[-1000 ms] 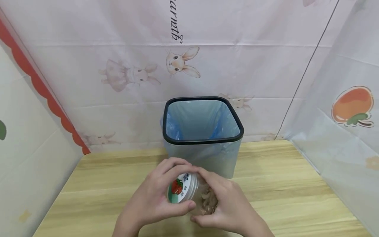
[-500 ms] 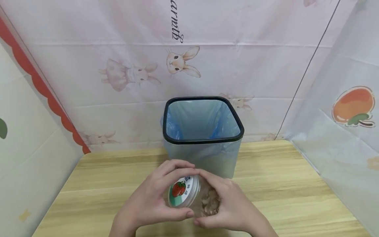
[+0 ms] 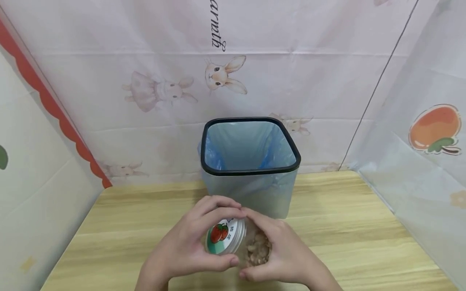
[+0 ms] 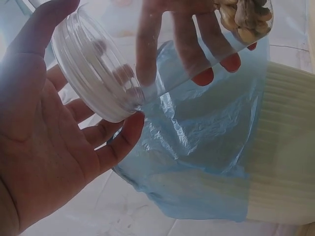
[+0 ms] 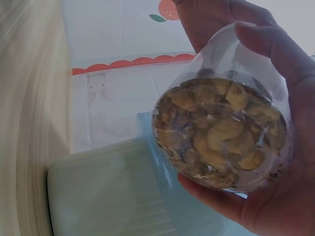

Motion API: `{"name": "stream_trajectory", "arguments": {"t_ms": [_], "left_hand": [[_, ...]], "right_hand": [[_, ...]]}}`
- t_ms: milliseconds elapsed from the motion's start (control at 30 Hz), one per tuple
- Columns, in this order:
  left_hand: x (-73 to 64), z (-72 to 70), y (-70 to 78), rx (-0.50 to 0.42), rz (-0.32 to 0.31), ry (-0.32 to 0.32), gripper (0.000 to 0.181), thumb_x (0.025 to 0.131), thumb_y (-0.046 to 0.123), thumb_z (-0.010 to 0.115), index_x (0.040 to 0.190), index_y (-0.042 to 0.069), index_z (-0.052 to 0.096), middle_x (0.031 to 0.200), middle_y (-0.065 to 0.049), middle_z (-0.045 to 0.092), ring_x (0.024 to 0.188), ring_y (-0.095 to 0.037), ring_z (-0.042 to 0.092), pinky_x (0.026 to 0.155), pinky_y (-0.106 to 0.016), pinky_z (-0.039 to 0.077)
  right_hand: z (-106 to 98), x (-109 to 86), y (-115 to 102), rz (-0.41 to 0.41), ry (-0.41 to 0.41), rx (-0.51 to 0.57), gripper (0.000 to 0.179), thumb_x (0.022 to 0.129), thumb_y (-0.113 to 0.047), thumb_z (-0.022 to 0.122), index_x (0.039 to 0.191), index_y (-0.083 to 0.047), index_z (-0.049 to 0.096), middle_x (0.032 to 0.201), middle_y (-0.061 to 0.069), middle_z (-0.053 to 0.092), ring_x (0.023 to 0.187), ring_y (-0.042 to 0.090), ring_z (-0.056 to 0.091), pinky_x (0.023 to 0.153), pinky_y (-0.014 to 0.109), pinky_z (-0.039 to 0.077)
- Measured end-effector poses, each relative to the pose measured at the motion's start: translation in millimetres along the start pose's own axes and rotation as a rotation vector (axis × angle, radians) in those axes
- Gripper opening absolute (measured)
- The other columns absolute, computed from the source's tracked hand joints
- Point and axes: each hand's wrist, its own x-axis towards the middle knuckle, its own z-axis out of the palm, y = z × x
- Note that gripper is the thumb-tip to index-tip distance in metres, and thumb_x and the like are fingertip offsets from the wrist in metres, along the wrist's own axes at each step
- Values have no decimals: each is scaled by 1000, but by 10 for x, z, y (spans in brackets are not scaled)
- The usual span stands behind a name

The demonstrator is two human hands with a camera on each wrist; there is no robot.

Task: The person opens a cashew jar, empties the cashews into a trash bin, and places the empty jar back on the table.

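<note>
The jar (image 3: 250, 231) is between the two hands, tipped on its side, lid (image 3: 220, 237) toward the left and base in the right; from here it looks held above the table, just this side of the bin. Its nuts (image 3: 259, 248) are gathered down at the base end, inside the right hand's grasp. The left hand (image 3: 191, 242) curls thumb and fingers about the lid's rim, palm standing off its face; the right hand (image 3: 287, 250) wraps the clear body, thumb on one side, fingers on the other. I can't tell whether the lid is loose. To work it well, I'd say, let the right hand stay firm without squeezing that thin-looking wall, and turn the left evenly about the rim so the threads don't bind. Keeping the lid end higher should guard against a spill. The fingertips seem to meet over the top, so they could get in each other's way. Beyond both hands stands the bin (image 3: 251, 173), lined with a blue bag (image 4: 206, 132), on the table (image 3: 346, 230).
</note>
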Motion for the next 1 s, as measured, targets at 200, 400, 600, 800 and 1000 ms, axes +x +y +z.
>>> {"name": "stream_trajectory", "arguments": {"t_ms": [200,400,600,800,1000], "left_hand": [[18,-11,11,37,-39,7,62,79,44,83,133,26,60,132,9,55,118,-11,52,85,-28,54],[15,-5,25,47,-85,8,64,77,44,85,134,28,60,130,9,55,117,-10,53,85,-30,55],[3,-15,17,14,-60,-2,66,78,49,82,135,27,60,133,8,55,118,-11,51,84,-29,55],[13,-10,16,-70,85,20,62,84,47,78,134,16,61,133,-5,57,120,-19,50,88,-28,54],[32,-14,22,-52,104,38,60,84,46,79,132,16,62,131,-5,58,118,-18,52,89,-27,52]], "right_hand": [[2,3,-25,7,38,-79,96,72,-49,86,152,-25,39,137,-8,58,107,7,63,85,31,57],[12,-1,-20,10,56,-147,97,72,-53,85,152,-25,39,135,-8,59,107,7,62,83,32,57],[-13,10,-27,-4,21,-61,96,72,-48,86,152,-25,39,136,-7,59,108,7,63,87,31,56],[-32,17,-27,-23,-51,145,93,75,-39,86,153,-23,38,130,-7,62,104,10,66,86,31,57],[-30,15,-20,-31,-55,176,94,75,-38,87,153,-22,37,130,-7,62,104,11,67,86,31,57]]}}
